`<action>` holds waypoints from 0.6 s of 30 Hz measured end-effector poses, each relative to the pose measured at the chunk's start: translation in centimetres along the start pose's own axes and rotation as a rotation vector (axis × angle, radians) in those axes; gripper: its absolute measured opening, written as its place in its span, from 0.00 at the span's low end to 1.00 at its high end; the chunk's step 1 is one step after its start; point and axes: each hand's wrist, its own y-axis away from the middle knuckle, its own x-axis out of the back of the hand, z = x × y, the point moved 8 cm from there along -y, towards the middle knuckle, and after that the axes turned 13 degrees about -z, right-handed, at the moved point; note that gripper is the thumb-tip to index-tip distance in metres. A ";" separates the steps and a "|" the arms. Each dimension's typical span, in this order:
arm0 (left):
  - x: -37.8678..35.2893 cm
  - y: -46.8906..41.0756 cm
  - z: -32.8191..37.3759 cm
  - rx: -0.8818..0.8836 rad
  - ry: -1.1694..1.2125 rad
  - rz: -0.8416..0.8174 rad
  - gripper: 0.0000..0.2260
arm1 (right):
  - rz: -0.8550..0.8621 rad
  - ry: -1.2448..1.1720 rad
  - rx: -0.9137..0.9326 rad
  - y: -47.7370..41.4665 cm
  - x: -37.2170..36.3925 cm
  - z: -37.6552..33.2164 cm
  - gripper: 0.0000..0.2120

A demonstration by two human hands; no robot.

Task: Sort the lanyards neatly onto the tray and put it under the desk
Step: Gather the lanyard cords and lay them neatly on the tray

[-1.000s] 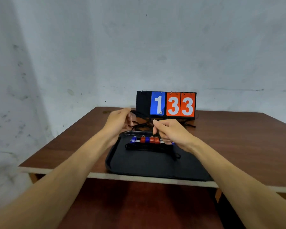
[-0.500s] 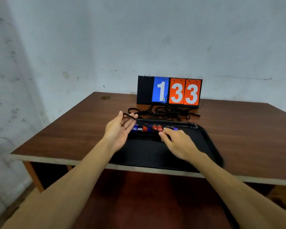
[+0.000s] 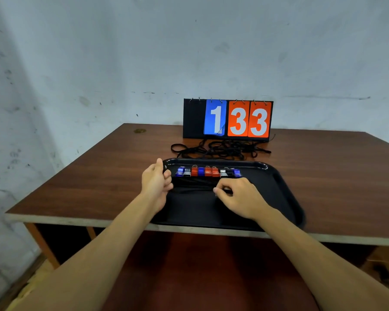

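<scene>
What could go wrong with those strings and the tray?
The cords stretched between the left hand and right hand could drag the neat row of clips crooked. The loose pile behind the tray looks tangled and may knot. The tray sits at the desk edge and might slip.

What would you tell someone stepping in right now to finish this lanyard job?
Left hand: appears to grip the black cords at the tray's left rim.
Right hand: pinches the same cords further right.
Tray: on the desk at its near edge, coloured clips in a row along its far side.
Done: several lanyards laid on the tray.
Left: sort the tangled pile lying between tray and scoreboard, then put the tray under the desk.
</scene>
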 end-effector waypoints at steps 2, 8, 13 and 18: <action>-0.1 0.3 0.6 -0.088 -0.353 0.046 0.14 | 0.001 0.017 -0.017 0.0 0.1 0.0 0.07; -0.8 1.1 2.0 -0.265 -0.722 0.129 0.15 | 0.090 0.039 -0.016 0.4 0.9 0.0 0.15; 0.0 1.4 2.9 -0.331 -0.737 0.239 0.14 | 0.168 0.068 0.010 0.4 1.3 -0.1 0.13; 0.2 2.0 3.6 -0.380 -0.706 0.282 0.14 | 0.216 0.084 -0.046 0.6 1.7 0.3 0.13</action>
